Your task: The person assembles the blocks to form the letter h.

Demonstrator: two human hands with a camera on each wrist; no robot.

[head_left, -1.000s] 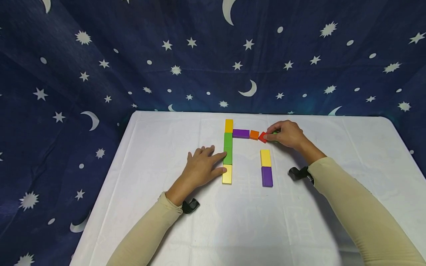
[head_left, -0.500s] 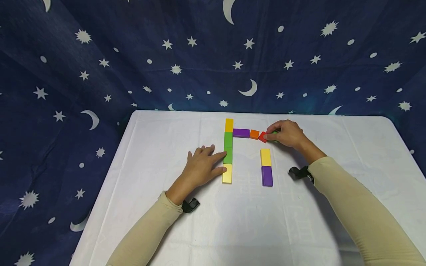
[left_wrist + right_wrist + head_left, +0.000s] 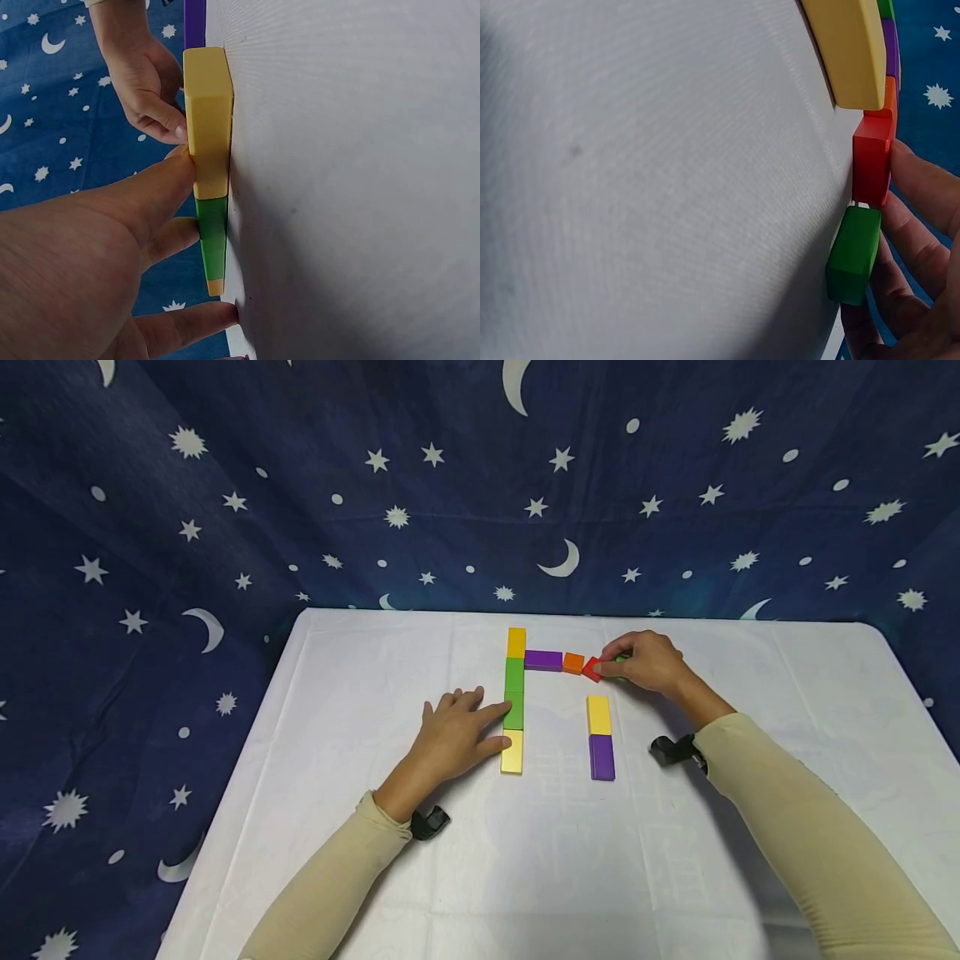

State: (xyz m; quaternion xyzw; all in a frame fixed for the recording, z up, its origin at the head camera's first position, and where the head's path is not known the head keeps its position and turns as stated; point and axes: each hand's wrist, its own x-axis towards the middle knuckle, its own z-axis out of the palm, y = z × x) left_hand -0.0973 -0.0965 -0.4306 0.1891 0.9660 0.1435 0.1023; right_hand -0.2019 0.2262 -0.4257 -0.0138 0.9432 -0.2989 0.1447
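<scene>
My left hand (image 3: 450, 739) lies with its fingers spread beside a column of blocks. Its index fingertip touches a green block (image 3: 513, 711) and its thumb tip the pale yellow block (image 3: 512, 753) at the near end. Another green block (image 3: 514, 675) and a deep yellow block (image 3: 516, 643) continue the column. My right hand (image 3: 647, 662) pinches a tilted red block (image 3: 872, 159) at the end of a row. That row runs from a purple block (image 3: 543, 661) through an orange block (image 3: 573, 663). Under my right fingers sits a green block (image 3: 853, 255), mostly hidden in the head view.
A yellow block (image 3: 598, 716) and a purple block (image 3: 602, 757) stand end to end right of the column, just below my right hand. White cloth covers the table (image 3: 570, 860). Behind it hangs a dark blue curtain (image 3: 450, 535) with moons and stars.
</scene>
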